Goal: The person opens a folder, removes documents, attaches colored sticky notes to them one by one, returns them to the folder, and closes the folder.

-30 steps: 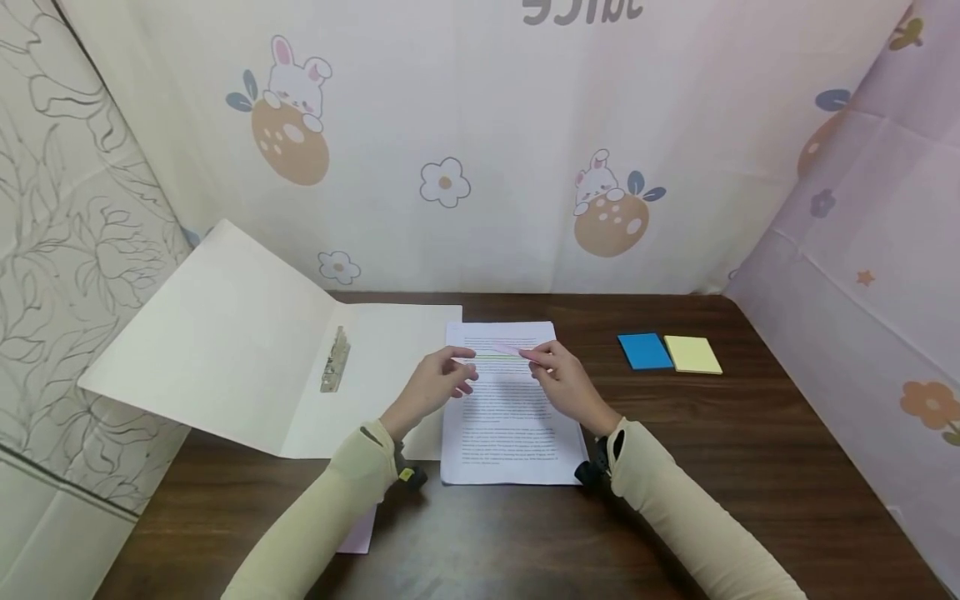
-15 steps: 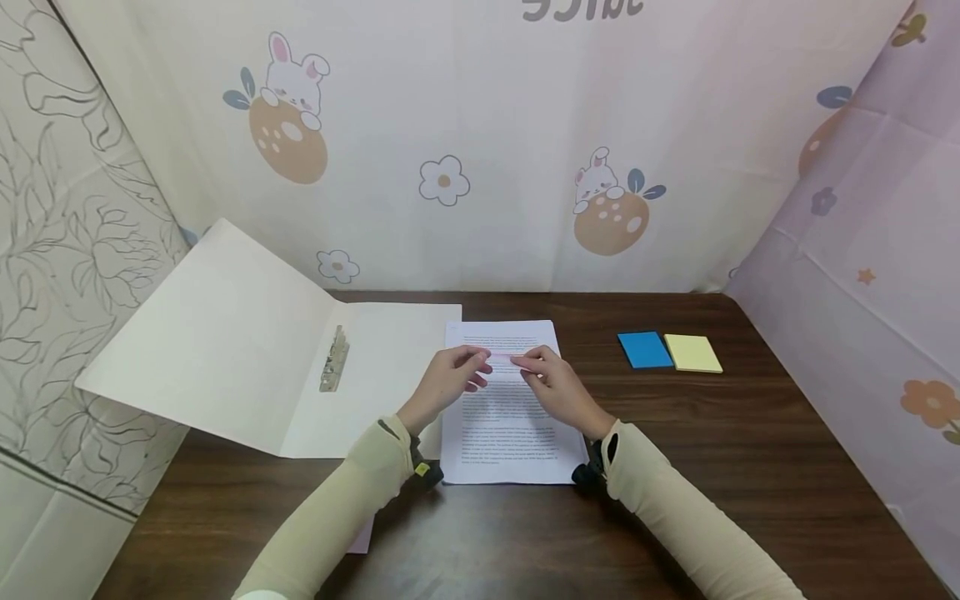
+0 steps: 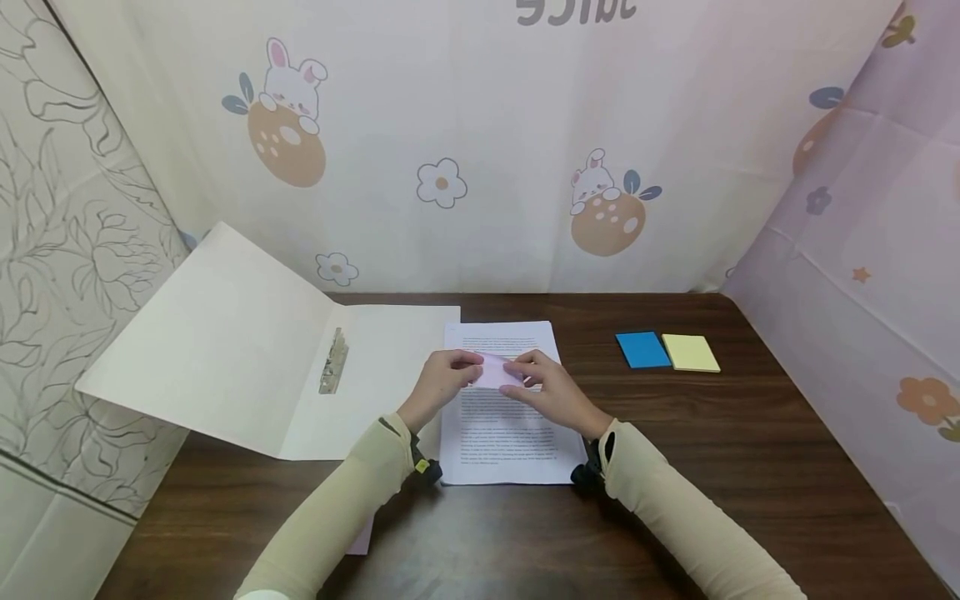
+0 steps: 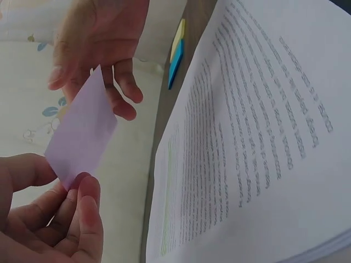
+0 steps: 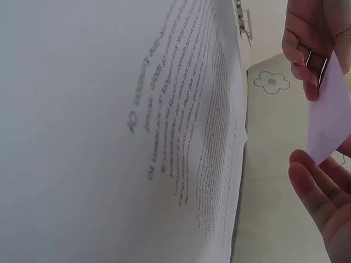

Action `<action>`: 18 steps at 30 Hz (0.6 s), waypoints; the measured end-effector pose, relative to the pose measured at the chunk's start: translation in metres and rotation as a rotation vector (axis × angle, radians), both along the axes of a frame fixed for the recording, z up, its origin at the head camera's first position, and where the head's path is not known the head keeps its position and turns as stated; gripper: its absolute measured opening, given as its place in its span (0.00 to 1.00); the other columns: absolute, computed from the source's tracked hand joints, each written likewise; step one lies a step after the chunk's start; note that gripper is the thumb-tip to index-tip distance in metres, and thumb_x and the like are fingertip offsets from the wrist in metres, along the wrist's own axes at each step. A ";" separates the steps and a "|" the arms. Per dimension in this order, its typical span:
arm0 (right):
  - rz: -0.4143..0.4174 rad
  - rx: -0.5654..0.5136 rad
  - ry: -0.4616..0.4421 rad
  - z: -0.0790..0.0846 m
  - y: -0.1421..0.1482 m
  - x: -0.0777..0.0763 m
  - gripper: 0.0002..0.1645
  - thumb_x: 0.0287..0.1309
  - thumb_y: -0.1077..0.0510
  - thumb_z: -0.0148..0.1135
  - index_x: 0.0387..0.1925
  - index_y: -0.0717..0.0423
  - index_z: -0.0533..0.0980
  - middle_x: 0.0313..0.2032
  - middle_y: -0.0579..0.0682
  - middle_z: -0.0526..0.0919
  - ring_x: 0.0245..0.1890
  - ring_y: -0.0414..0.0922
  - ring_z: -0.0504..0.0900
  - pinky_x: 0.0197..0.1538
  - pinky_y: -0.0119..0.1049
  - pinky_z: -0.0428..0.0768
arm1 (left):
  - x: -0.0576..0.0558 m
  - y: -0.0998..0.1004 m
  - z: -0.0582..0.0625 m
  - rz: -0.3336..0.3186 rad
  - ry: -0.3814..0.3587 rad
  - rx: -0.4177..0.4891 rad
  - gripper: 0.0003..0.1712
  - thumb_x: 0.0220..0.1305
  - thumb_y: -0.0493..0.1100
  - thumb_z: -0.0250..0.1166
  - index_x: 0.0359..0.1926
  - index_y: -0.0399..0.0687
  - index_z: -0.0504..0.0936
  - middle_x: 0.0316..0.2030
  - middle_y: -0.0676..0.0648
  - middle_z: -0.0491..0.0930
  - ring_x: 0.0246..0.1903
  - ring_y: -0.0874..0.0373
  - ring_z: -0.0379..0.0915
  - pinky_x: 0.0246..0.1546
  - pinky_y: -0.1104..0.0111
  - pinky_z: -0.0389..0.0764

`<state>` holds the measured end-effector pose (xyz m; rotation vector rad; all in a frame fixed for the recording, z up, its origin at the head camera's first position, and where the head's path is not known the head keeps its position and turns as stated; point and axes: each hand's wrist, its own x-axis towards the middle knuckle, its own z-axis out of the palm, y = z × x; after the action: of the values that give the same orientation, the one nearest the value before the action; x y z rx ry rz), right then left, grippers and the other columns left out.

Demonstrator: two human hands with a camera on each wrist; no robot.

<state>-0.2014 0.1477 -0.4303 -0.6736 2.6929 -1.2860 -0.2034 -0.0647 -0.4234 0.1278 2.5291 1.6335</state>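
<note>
Both hands meet over a stack of printed pages (image 3: 498,446). Between them is a small lilac sticky note (image 4: 85,131), tilted above the top page. My left hand (image 3: 441,385) pinches one end of it between thumb and fingers, clearly seen in the left wrist view. At the other end, my right hand (image 3: 553,390) has its thumb and fingers spread apart. Its fingers lie behind the note in the left wrist view, and the head view shows fingertips at the note's right edge. A thin green line (image 4: 167,203) runs across the top page.
An open white folder (image 3: 202,342) with a metal clip (image 3: 334,362) lies left of the pages, its cover raised. Blue sticky notes (image 3: 642,350) and a yellow pad (image 3: 691,353) sit at the right. A lilac pad (image 3: 360,540) shows beneath the left forearm.
My left hand has moved right and taken hold of the note, which the right hand pinched earlier. The right thumb has come away, and the note now turns its face upward.
</note>
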 end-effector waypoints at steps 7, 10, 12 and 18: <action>0.002 0.082 -0.011 -0.002 -0.007 -0.007 0.24 0.63 0.50 0.63 0.58 0.54 0.77 0.53 0.53 0.77 0.50 0.51 0.80 0.53 0.45 0.82 | -0.009 -0.001 -0.008 0.019 0.032 -0.092 0.12 0.65 0.39 0.62 0.47 0.43 0.85 0.45 0.43 0.84 0.41 0.53 0.79 0.46 0.62 0.80; 0.004 0.106 -0.011 -0.004 -0.010 -0.010 0.22 0.64 0.53 0.62 0.58 0.56 0.77 0.53 0.54 0.77 0.51 0.51 0.79 0.53 0.45 0.81 | -0.013 -0.002 -0.013 0.030 0.042 -0.145 0.13 0.65 0.39 0.62 0.49 0.43 0.84 0.44 0.43 0.84 0.42 0.52 0.78 0.45 0.63 0.80; 0.008 0.122 0.002 -0.006 -0.012 -0.012 0.22 0.64 0.55 0.61 0.57 0.58 0.77 0.53 0.55 0.77 0.52 0.51 0.79 0.54 0.45 0.81 | -0.016 -0.002 -0.017 0.029 0.052 -0.178 0.14 0.64 0.38 0.62 0.50 0.43 0.84 0.43 0.43 0.84 0.41 0.53 0.78 0.43 0.64 0.79; 0.007 0.200 0.022 -0.012 -0.017 -0.019 0.21 0.64 0.59 0.61 0.57 0.60 0.77 0.53 0.56 0.77 0.50 0.51 0.79 0.52 0.44 0.79 | -0.022 -0.003 -0.025 -0.008 0.107 -0.291 0.15 0.61 0.38 0.64 0.49 0.40 0.84 0.38 0.43 0.84 0.37 0.53 0.77 0.38 0.66 0.78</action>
<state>-0.2204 0.1307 -0.4424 -0.6752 2.7835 -0.9946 -0.2253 -0.0677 -0.4486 0.2008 2.8082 1.2685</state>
